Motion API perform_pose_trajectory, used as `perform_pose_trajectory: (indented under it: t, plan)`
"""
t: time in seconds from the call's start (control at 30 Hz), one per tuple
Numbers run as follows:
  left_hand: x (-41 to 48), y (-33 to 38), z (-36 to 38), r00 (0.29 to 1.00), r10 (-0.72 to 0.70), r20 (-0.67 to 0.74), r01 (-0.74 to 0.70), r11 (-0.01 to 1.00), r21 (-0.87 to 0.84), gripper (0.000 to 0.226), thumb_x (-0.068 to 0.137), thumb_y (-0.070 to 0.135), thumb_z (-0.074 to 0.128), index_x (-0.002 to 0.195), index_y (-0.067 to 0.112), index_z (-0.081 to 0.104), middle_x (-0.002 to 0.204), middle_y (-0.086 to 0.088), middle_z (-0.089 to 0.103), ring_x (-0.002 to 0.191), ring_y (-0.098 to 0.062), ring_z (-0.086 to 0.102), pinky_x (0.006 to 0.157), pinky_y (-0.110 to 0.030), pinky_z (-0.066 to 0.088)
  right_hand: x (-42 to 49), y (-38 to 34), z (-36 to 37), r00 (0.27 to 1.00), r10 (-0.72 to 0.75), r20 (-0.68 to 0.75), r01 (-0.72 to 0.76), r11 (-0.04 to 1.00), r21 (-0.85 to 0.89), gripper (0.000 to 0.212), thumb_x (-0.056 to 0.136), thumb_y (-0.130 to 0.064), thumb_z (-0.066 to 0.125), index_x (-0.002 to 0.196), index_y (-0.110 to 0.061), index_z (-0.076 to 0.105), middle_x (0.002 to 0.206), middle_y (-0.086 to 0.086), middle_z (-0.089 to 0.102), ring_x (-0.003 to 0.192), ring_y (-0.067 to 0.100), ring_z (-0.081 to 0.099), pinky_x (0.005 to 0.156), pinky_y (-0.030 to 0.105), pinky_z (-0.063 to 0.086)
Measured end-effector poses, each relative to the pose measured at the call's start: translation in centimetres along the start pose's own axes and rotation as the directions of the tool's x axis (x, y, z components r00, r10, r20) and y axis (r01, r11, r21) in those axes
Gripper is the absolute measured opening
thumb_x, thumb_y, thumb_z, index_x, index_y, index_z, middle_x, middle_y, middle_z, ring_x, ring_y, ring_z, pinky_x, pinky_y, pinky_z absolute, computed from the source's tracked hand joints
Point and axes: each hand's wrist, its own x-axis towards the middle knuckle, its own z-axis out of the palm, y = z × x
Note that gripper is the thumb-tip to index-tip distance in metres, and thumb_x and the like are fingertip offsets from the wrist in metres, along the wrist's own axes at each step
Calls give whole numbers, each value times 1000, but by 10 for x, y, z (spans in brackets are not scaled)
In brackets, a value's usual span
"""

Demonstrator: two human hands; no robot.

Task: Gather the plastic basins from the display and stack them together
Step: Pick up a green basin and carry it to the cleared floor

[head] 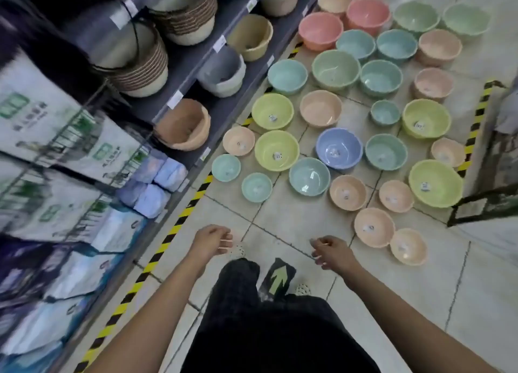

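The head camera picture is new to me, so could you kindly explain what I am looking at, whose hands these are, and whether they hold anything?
There is no machine here. A person wears a wide-angle camera on the head, so you look forward and down over their own body: dark trousers and two bare forearms reach out from the bottom of the picture. The left hand and the right hand hang loosely curled over the tiled floor, and neither holds anything.

On the floor ahead lie many plastic basins, set out singly and open side up: peach ones, such as the nearest peach basin, plus teal, yellow-green, pink, pale green and one blue basin. Store shelves with tubs and baskets stand on the left. Nothing is stacked yet.
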Motion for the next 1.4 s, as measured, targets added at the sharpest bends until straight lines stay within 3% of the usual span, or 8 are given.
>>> perform_pose_trajectory:
  t: [0.27,0.53,0.7,0.8,0.97,1.1,1.27,1.4]
  plan:
    - [75,28,-73,990,-39,-134,20,990,-139,20,98,18,56,105,3,67,98,-13,73,83,-26,70,73,-34,56,79,-125,55,992,-71,107,93,972,-216,27,93,-36,66,98,-9,69,90,13,75,71,21,67,70,35,56]
    - [211,122,-93,998,-64,-16,63,996,-65,16,96,14,55,100,3,66,94,-13,71,81,-26,68,72,-32,55,194,-216,88,999,35,29,-27,973,-231,26,93,-33,64,101,-8,68,94,16,74,70,21,63,66,32,52]
    - [315,155,-83,996,-86,17,87,995,-51,14,96,15,58,101,3,64,90,-12,69,76,-23,66,65,-27,54,291,-236,94,995,97,-19,-98,954,-284,28,84,-41,66,96,-16,70,95,12,74,80,25,62,86,45,56]
    - [385,149,-67,993,-118,11,119,992,-47,15,97,20,59,100,5,62,91,-12,67,80,-24,65,65,-27,53,364,-237,100,992,123,-21,-123,936,-330,27,84,-38,67,99,-16,71,85,9,71,77,27,65,85,46,57]
    - [522,101,-23,991,-133,-13,133,991,-31,25,93,26,66,104,5,62,97,-13,68,77,-22,65,74,-34,54,505,-213,132,997,82,-4,-76,900,-429,27,84,-42,62,103,-23,66,101,12,74,96,33,71,91,48,58]
    - [629,46,17,989,-144,-34,145,989,22,43,82,39,74,110,8,63,106,-10,70,95,-27,69,90,-44,54,624,-155,166,994,110,3,-93,857,-506,42,85,-40,59,119,-17,67,114,14,73,104,36,69,95,48,55]
    - [748,-46,76,981,-183,-56,189,974,127,59,85,36,74,134,14,49,135,-10,57,110,-25,59,89,-31,45,740,-77,206,992,125,-12,-109,804,-584,52,97,-39,58,141,-12,54,141,15,59,129,34,55,108,39,43]
    - [821,-121,116,969,-244,-45,248,956,155,77,84,38,75,147,15,36,149,-13,46,132,-29,49,105,-36,43,821,-13,237,994,105,-6,-87,793,-603,63,96,-49,56,145,-12,44,131,17,64,119,34,61,97,38,49]
